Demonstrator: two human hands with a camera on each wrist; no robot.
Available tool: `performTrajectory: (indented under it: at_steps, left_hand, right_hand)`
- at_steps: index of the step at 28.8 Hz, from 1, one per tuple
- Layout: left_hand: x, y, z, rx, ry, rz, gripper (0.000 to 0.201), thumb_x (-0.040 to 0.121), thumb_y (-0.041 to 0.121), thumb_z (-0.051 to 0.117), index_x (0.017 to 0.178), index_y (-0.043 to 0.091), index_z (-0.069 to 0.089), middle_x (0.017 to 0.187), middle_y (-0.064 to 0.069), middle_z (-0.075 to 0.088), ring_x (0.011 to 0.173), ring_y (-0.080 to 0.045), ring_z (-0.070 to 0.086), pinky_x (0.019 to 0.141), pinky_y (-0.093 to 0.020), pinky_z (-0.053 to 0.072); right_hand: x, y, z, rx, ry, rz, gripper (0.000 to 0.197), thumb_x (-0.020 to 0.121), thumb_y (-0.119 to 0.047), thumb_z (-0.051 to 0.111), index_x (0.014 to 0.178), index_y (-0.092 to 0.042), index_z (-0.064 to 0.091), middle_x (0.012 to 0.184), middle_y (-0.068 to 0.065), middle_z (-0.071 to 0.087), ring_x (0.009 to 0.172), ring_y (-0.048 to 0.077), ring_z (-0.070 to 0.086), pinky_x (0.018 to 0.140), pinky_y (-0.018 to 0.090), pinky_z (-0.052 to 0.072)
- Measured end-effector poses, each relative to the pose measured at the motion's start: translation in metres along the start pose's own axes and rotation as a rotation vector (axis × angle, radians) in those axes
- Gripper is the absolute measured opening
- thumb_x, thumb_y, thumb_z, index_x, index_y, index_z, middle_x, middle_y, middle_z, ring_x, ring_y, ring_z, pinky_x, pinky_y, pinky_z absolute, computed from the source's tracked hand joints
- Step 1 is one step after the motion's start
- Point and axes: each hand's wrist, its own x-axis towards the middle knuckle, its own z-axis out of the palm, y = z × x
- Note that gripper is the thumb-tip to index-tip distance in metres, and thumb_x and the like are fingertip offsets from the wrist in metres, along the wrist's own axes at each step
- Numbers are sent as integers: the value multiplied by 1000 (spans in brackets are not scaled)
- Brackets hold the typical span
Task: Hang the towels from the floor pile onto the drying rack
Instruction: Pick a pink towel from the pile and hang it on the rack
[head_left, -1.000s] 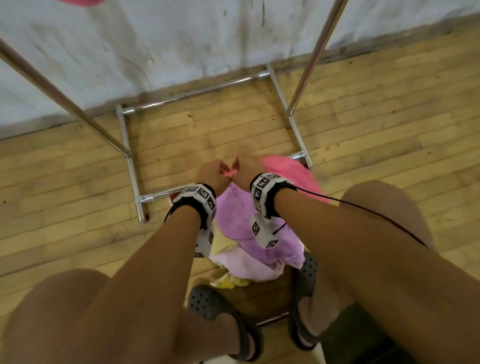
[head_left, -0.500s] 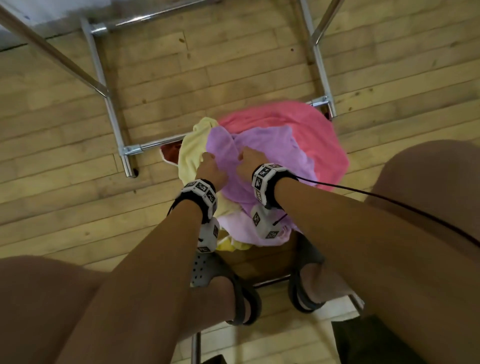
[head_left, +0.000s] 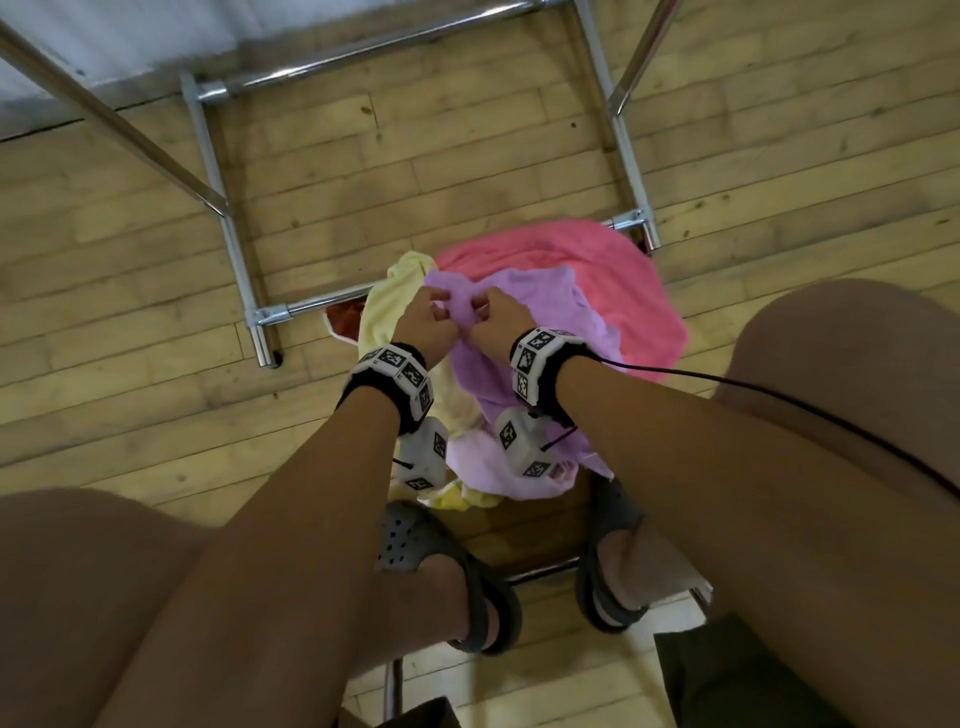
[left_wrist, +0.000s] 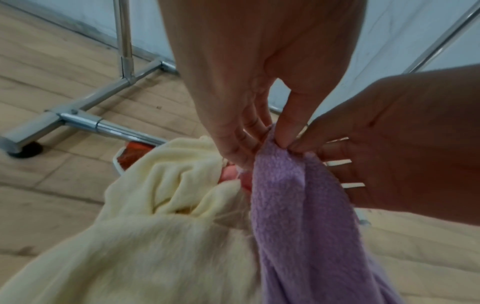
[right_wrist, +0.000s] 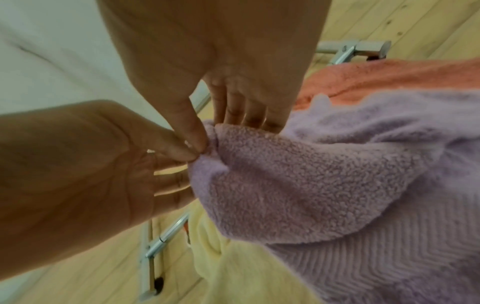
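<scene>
Pinching the same bunched edge of the purple towel (head_left: 524, 312) with left hand (head_left: 426, 325) and right hand (head_left: 496, 325), thumbs nearly touching, yellow towel (head_left: 387, 296) just left of the pinch, pink towel (head_left: 597, 270) right behind it, drying rack (head_left: 228, 244) base further back.

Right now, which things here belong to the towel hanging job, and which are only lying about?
For the job:
- purple towel, pinched by left hand and right hand
- yellow towel
- pink towel
- drying rack

Lying about:
- red item under the yellow towel
- black cable
</scene>
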Motion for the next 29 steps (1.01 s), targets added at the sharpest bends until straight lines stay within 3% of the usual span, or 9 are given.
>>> performTrajectory:
  at_steps: [4,6,8,13,16,19,22,24,29]
  left_hand:
    - [-19,36,-14,-26,-4,69,41,73,3,63,111,16,57,77,-1,58,81,-24,58,68,-32,48]
    - [-33,54,-18,-14,-4,121,41,65,10,64,105,14,63,75,0,59,81,-23,59,74,-37,52]
    - [-46,69,-22,-4,11,170,43,55,16,59,98,16,65,75,-2,62,81,-22,59,79,-42,54]
    - [-85,108,-33,-27,42,287,27,70,-2,62,92,13,64,73,-5,62,75,-22,58,76,-46,54]
    - [-115,135,-43,-62,74,331,38,67,-9,61,99,11,60,73,-7,60,69,-22,57,70,-39,49]
    - [-144,158,-54,-78,104,400,45,67,-14,61,105,11,60,73,-4,60,72,-22,58,71,-40,49]
    - [-175,178,-62,-139,148,479,47,65,-11,63,108,7,63,70,-4,59,73,-23,59,73,-43,50]
    - [-195,189,-67,-182,159,525,46,62,-4,60,106,8,64,67,-3,59,72,-22,58,75,-42,50]
    - [-236,207,-80,-284,118,613,41,59,5,55,97,16,67,65,2,61,78,-22,59,80,-45,52]
  right_hand:
    - [-12,-24,-31,128,77,-78,32,91,-18,63,121,-7,57,107,6,63,98,21,59,85,28,49]
    - [-22,-36,-50,177,117,-119,38,93,-18,62,127,-5,51,106,6,60,96,20,57,79,24,47]
    - [-32,-50,-64,153,115,-168,41,92,-20,63,129,-5,51,111,9,61,101,21,58,86,29,46]
    - [-63,-70,-87,117,128,-309,34,84,-9,70,117,-7,60,113,14,67,100,24,62,87,31,49]
    - [-90,-80,-102,201,152,-400,39,81,-7,72,117,-8,58,112,13,67,100,25,63,90,37,52]
    - [-118,-94,-118,296,145,-479,40,83,-1,71,120,-5,58,114,10,65,101,18,61,84,23,52]
    - [-146,-111,-131,401,158,-569,38,83,3,70,118,-4,58,109,9,67,95,12,61,70,9,47]
    - [-165,-121,-137,460,156,-619,35,83,5,68,115,-6,59,108,10,69,93,11,63,72,12,49]
    - [-205,-143,-149,510,124,-767,36,81,8,64,113,-8,63,106,13,73,100,24,68,92,37,54]
